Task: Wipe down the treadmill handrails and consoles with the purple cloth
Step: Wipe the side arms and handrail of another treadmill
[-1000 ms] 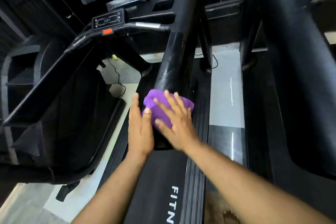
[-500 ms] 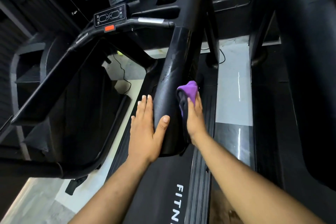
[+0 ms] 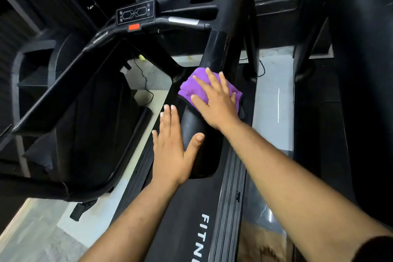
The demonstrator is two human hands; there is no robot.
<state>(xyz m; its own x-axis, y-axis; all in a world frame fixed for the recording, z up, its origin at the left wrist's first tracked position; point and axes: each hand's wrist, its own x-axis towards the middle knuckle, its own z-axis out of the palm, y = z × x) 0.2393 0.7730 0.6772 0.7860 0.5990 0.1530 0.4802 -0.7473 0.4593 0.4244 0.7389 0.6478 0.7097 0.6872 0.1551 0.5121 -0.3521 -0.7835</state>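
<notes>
Bracing against the near end of the black handrail (image 3: 204,100), the left hand (image 3: 172,147) is lying flat along its left flank, fingers straight and close together, thumb (image 3: 196,141) spread across the top of the bar; it is holding nothing. Just beyond it, the right hand (image 3: 214,104) is pressing the purple cloth (image 3: 192,88) down onto the rail's upper face, fingers splayed apart and laid straight over the fabric rather than curled round it. The cloth is draping over both sides of the bar under the palm, so it is reading as soft, light and limp, likely bunching or sliding off if pressure eases. Taking it with a broad flat palm, or wrapping it round the bar, is looking the surest hold. The rail itself is looking rigid, glossy and probably slick, so the cloth should be gliding easily along it. Farther up, the rail is rising toward the console (image 3: 212,2), where the small control panel (image 3: 136,14) with its red tab (image 3: 134,27) is sitting on the crossbar; these are appearing not yet reached by the cloth.
</notes>
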